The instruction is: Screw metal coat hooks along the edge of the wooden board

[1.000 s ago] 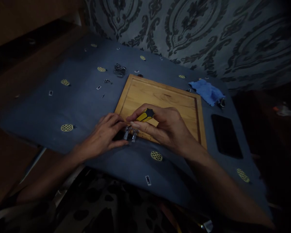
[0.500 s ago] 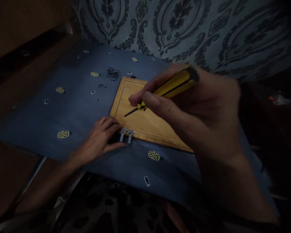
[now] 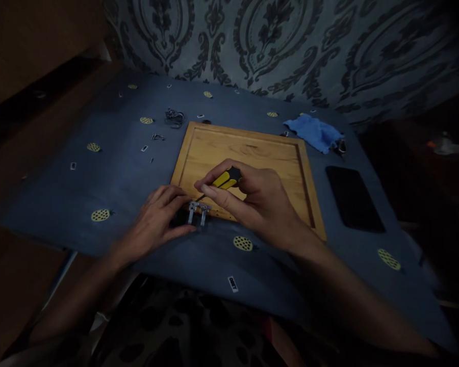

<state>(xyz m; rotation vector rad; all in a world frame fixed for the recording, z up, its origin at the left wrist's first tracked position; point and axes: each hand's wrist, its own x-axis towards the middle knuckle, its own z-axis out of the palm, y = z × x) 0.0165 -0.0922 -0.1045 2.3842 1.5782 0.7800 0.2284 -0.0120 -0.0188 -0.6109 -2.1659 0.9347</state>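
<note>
A wooden board (image 3: 252, 153) with a raised rim lies on a blue cloth (image 3: 110, 178). At its near left corner sits a small metal hinge-like fitting (image 3: 198, 211). My left hand (image 3: 158, 219) rests flat beside the fitting, fingertips touching it and the board's corner. My right hand (image 3: 256, 199) is closed round a yellow and black screwdriver (image 3: 225, 179), its tip pointing down at the fitting.
A black phone (image 3: 354, 199) lies right of the board. A crumpled blue rag (image 3: 313, 131) sits at the back right. Small metal parts (image 3: 175, 117) and screws are scattered on the cloth at the back left. A patterned wall stands behind.
My right hand lifted the screwdriver up towards the camera half a second ago and has brought it back down to the fitting. My left hand has stayed on the fitting.
</note>
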